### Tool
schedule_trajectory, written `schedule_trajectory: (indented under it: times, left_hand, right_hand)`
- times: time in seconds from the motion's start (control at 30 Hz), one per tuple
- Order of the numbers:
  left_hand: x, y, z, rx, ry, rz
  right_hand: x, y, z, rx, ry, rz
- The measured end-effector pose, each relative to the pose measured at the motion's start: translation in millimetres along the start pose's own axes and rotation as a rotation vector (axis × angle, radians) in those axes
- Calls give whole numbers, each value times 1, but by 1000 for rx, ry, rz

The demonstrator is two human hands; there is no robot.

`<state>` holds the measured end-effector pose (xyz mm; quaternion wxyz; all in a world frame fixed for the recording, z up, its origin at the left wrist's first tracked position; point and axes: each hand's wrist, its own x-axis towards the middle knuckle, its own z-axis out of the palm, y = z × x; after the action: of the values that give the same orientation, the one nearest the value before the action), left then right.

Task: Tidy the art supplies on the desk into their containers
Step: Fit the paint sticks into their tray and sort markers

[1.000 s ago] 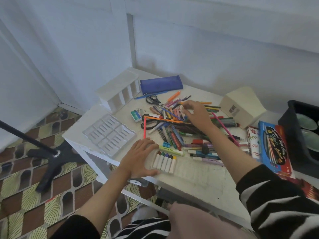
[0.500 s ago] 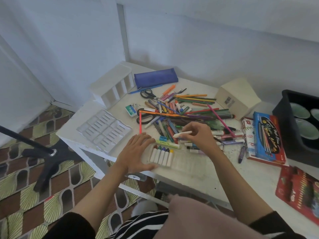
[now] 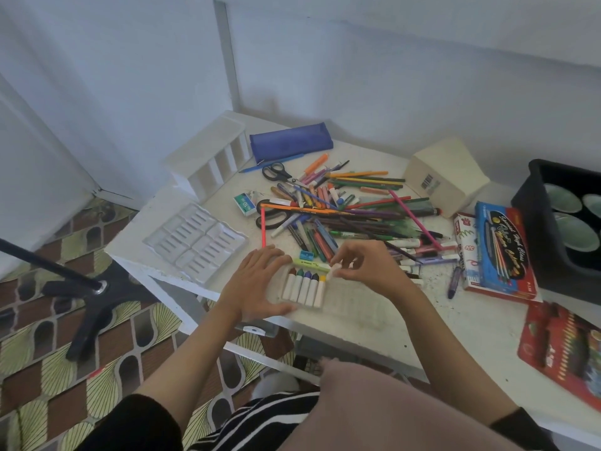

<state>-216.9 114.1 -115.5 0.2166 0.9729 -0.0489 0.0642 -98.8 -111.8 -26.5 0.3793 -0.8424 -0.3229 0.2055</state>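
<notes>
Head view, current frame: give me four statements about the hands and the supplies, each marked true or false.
1. The left hand rests flat on the left end of the clear crayon tray. True.
2. The right hand grips a green pencil. False: it pinches a white crayon beside the crayon row.
3. The blue pencil case lies at the far edge of the desk. True.
4. A pair of scissors sits inside that case. False: the black scissors lie on the desk in front of it.
</notes>
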Motion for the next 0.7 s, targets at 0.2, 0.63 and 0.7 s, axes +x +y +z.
schedule_trajectory:
  times: [0.2,0.63,0.7]
  left_hand:
    - [0,1,-1,-1,25,12]
    - [0,1,-1,-4,19,11]
    - [0,1,0,-2,19,11]
  right_hand:
    - [-2,-2,6,13,-190,-22]
    - [1,3,18,-265,-378,-12]
    - [2,4,20,-284,-361,-21]
